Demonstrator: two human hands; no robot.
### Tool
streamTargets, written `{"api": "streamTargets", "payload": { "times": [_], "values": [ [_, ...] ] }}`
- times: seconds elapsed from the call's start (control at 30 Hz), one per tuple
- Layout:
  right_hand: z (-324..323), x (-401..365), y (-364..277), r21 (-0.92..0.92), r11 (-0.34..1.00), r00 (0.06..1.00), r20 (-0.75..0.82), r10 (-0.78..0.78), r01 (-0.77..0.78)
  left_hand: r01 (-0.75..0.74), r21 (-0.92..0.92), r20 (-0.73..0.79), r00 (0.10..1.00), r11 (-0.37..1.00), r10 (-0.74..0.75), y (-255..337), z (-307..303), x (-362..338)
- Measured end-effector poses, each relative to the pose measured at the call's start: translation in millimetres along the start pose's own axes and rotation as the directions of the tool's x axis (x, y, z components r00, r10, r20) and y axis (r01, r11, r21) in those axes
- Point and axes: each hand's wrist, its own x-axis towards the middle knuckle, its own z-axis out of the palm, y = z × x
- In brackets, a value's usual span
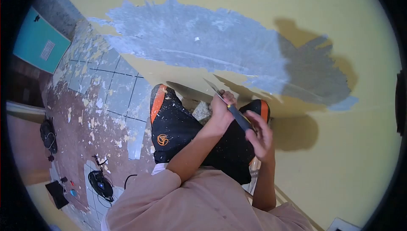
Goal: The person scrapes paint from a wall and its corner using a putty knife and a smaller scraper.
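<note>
The left hand [221, 111] sits just right of centre, closed tight round the handle of a paint scraper [232, 111]; the right hand [260, 137], at about 4 o'clock from it, lays its fingers [255, 117] on the butt end of the same handle, but motion blur hides whether they truly grip; the two hands are close together, joined by the tool; the scraper's blade slants toward 11 o'clock, its tip at the lower edge of the grey scraped patch [203, 46] on the yellow wall [356, 163]; below the hands, toward 7 o'clock, are the person's black shorts [178, 131] with orange stripes; a pink shirt [190, 205] fills 6 o'clock; at 9 o'clock the tiled floor [106, 91] is strewn with paint flakes; a teal door [38, 44] stands at 10 o'clock
</note>
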Motion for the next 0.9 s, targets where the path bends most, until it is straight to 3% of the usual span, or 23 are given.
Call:
{"api": "streamTargets", "payload": {
  "times": [0.03, 0.1, 0.13, 0.2, 0.23, 0.3, 0.37, 0.4, 0.43, 0.47, 0.5, 0.53, 0.57, 0.63, 0.67, 0.73, 0.77, 0.8, 0.83, 0.87, 0.9],
  "values": [
    [4, -2, -1, 0.022, 0.981, 0.977, -0.100, -0.189, 0.193, 0.097, -0.182, 0.029, 0.995, 0.979, -0.093, -2, -3, 2],
    [17, 6, 3, -0.262, 0.793, 0.794, -0.127, -0.594, 0.551, 0.162, -0.166, 0.164, 0.977, 0.973, -0.135, -18, -4, -9],
    [16, 12, 9, -0.267, 0.793, 0.793, -0.139, -0.594, 0.547, 0.254, -0.216, 0.225, 0.952, 0.943, -0.206, -26, -8, -8],
    [13, 28, 17, 0.036, 0.711, 0.699, -0.225, -0.679, 0.702, 0.355, -0.254, 0.287, 0.916, 0.900, -0.280, -30, -9, -11],
    [8, 39, 9, 0.028, 0.711, 0.696, -0.232, -0.679, 0.703, 0.334, -0.171, 0.198, 0.933, 0.927, -0.299, -27, 0, -17],
    [-4, 54, -22, 0.319, 0.619, 0.688, -0.183, -0.703, 0.717, 0.324, -0.078, 0.109, 0.943, 0.943, -0.315, -25, 18, -34],
    [-5, 42, -50, 0.279, 0.674, 0.728, -0.304, -0.614, 0.685, 0.273, 0.486, 0.084, 0.931, 0.830, -0.355, -23, 28, -50],
    [-1, 35, -69, 0.280, 0.675, 0.730, -0.300, -0.614, 0.682, 0.343, 0.477, 0.006, 0.919, 0.809, -0.393, -18, 23, -52],
    [4, 28, -89, 0.285, 0.597, 0.662, -0.306, -0.684, 0.749, 0.340, 0.475, 0.007, 0.921, 0.812, -0.390, -13, 18, -53],
    [7, 25, -98, 0.290, 0.510, 0.584, -0.313, -0.749, 0.810, 0.329, 0.548, -0.059, 0.932, 0.769, -0.357, -7, 15, -53],
    [6, 36, -82, 0.293, 0.509, 0.584, -0.314, -0.749, 0.810, 0.322, 0.617, -0.123, 0.941, 0.718, -0.316, -1, 10, -54],
    [1, 56, -48, -0.395, 0.411, 0.370, -0.179, -0.912, 0.821, 0.326, 0.579, -0.126, 0.941, 0.747, -0.313, 5, -5, -49],
    [0, 71, -16, -0.878, 0.043, 0.266, 0.097, -0.959, 0.477, 0.328, 0.580, -0.127, 0.941, 0.746, -0.314, 10, -19, -45],
    [17, 91, 27, -0.736, 0.549, 0.588, -0.255, -0.767, 0.397, 0.260, 0.550, -0.033, 0.956, 0.794, -0.291, 21, -36, -39],
    [21, 85, 19, -0.732, 0.543, 0.569, -0.260, -0.781, 0.411, 0.239, 0.566, -0.110, 0.970, 0.789, -0.215, 22, -26, -44],
    [25, 47, 0, -0.551, 0.550, 0.523, -0.225, -0.822, 0.627, 0.179, 0.623, -0.071, 0.982, 0.761, -0.174, 24, -2, -55],
    [27, 47, -3, -0.548, 0.557, 0.529, -0.229, -0.817, 0.623, 0.136, 0.675, -0.045, 0.989, 0.725, -0.144, 24, 10, -66],
    [29, 49, -5, -0.397, 0.645, 0.553, -0.333, -0.764, 0.653, 0.155, 0.712, 0.012, 0.973, 0.685, -0.232, 17, 25, -72],
    [30, 51, -7, -0.232, 0.703, 0.582, -0.422, -0.695, 0.672, 0.155, 0.709, 0.010, 0.973, 0.688, -0.230, 8, 48, -81],
    [30, 51, -8, -0.060, 0.734, 0.618, -0.497, -0.609, 0.676, 0.254, 0.682, 0.028, 0.928, 0.686, -0.371, -2, 72, -92],
    [29, 55, -9, -0.060, 0.737, 0.620, -0.497, -0.606, 0.673, 0.350, 0.656, 0.053, 0.862, 0.668, -0.503, -11, 85, -95]
  ]
}}
